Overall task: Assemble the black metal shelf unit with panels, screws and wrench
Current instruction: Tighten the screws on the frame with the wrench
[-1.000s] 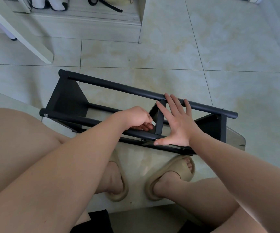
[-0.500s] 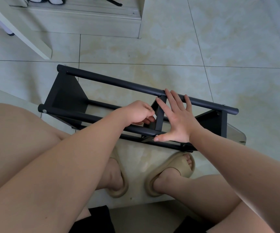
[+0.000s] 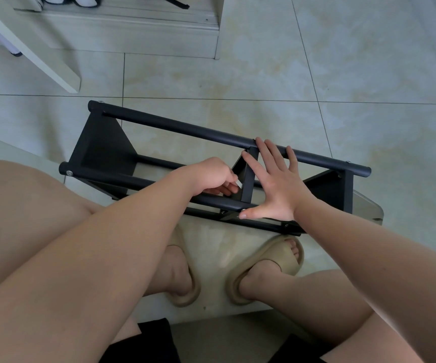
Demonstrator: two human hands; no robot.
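Shelf frame [image 3: 185, 132] lies on the floor [image 3: 238, 74] just past my feet, long axis far-left to near-right. Right hand [image 3: 277, 187] is flat and spread, bracing the middle panel [image 3: 248, 174]. Left hand [image 3: 209, 176] is curled just left of it; can't tell if it holds anything. My legs box the near side, so room to move is likely on the far side.

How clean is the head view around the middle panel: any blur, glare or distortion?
Head view: even, soft light, no hard glare on the floor tiles; the shelf frame and right hand are sharp; wide-angle stretch swells the forearms toward the lower corners; the left hand shadows its own fingertips beside the middle panel, so what they hold is unclear.
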